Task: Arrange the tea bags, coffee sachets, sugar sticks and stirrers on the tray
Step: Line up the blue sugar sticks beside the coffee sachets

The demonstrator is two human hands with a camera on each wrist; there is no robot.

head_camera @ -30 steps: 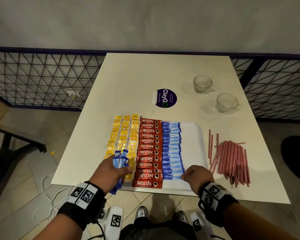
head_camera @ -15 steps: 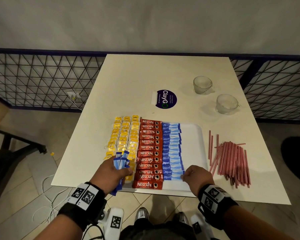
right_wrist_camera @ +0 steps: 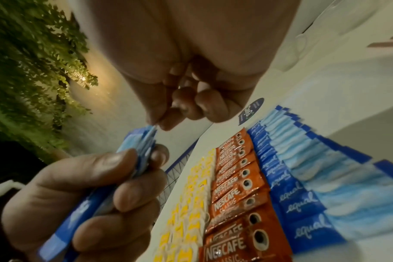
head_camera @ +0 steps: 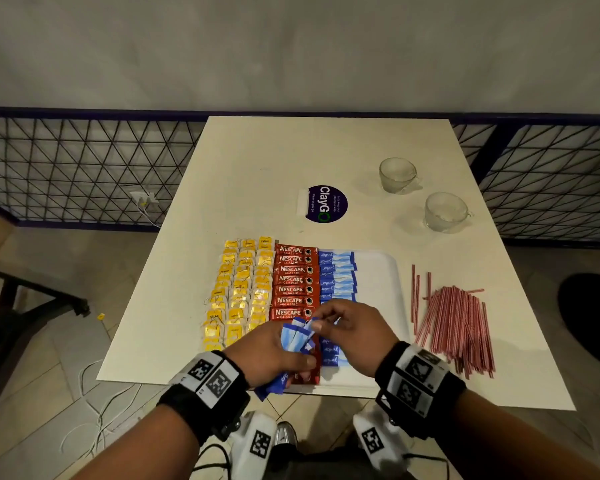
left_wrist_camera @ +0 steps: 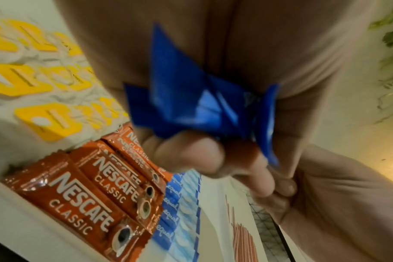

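Change: a second ago your right hand [head_camera: 355, 336] was pressed on the sugar column at the tray's near end; now it is lifted and has crossed to 9 o'clock to meet your left hand [head_camera: 271, 355].
Left hand: fingers curled round a fan of spare sugar sticks [head_camera: 297, 336], held above the near end of the coffee sachets [head_camera: 293, 280].
Right hand: thumb and forefinger pinch the tip of one stick in that fan, the other fingers tucked in.
Meaning: you look to be drawing out the next stick for the near end of the sugar column [head_camera: 336, 271], which is nearly filled.
Tray: the tray [head_camera: 378, 289] holds, from 9 to 3 o'clock, tea bags [head_camera: 243, 289], coffee, then sugar; a bare strip stays free on its 3 o'clock side.
Stirrers: the stirrers [head_camera: 454, 323] lie in a loose heap on the counter [head_camera: 291, 157] at 3 o'clock of the tray, none placed yet.
Counter: two glass cups [head_camera: 397, 174] stand at 1 o'clock, a round sticker [head_camera: 326, 204] at 12.
Room: a wire fence [head_camera: 77, 168] backs the counter, cables [head_camera: 94, 403] trail on the tiled floor at 8 o'clock.
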